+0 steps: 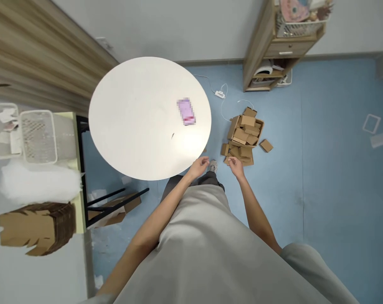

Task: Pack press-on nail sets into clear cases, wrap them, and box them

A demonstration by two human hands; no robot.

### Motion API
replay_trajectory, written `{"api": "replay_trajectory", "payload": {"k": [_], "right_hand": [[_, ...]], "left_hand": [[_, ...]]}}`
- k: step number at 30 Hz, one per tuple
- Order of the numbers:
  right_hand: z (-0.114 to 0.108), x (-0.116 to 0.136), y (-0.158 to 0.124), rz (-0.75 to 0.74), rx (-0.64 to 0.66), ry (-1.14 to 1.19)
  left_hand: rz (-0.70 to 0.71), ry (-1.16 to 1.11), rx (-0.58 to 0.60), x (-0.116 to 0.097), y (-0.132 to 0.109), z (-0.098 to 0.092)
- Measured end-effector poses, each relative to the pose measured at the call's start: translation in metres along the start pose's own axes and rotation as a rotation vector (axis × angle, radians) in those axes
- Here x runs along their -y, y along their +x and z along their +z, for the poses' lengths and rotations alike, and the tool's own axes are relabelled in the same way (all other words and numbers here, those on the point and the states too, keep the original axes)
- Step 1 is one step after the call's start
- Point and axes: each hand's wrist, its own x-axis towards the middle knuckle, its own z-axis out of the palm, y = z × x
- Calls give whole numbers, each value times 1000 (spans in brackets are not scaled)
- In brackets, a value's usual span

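Observation:
My left hand point(199, 167) hovers at the near right rim of the round white table point(131, 122); its fingers are loosely bent and apart, with nothing visible in them. To the right, my right hand point(236, 167) is likewise open and appears empty, in front of a pile of small brown cardboard boxes point(241, 155) on the floor. Behind that pile, an open carton point(246, 130) is filled with more boxes. On the tabletop lies a pink-purple pixelated rectangle point(186, 111), its kind unclear, and a small dark object point(173, 135).
A side table point(80, 190) at left bears white baskets point(39, 137), white wrapping point(41, 181) and stacked flat cardboard point(33, 228). A wooden cabinet point(257, 50) stands against the back wall. A white power strip point(219, 94) with cables lies on the blue floor point(337, 177).

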Motion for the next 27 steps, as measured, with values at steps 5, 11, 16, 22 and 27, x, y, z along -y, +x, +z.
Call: {"api": "replay_trajectory", "payload": {"k": [5, 11, 16, 22, 27], "right_hand": [[55, 50, -3, -121, 163, -158], [146, 101, -32, -253, 307, -263], [233, 127, -68, -246, 279, -298], [322, 148, -115, -277, 267, -219], [364, 162, -136, -251, 291, -175]], "left_hand": [[37, -160, -122, 17, -14, -47], [45, -256, -163, 61, -45, -107], [102, -322, -138, 100, -73, -174], [124, -371, -161, 142, -106, -259], [87, -452, -204, 176, -130, -304]]}}
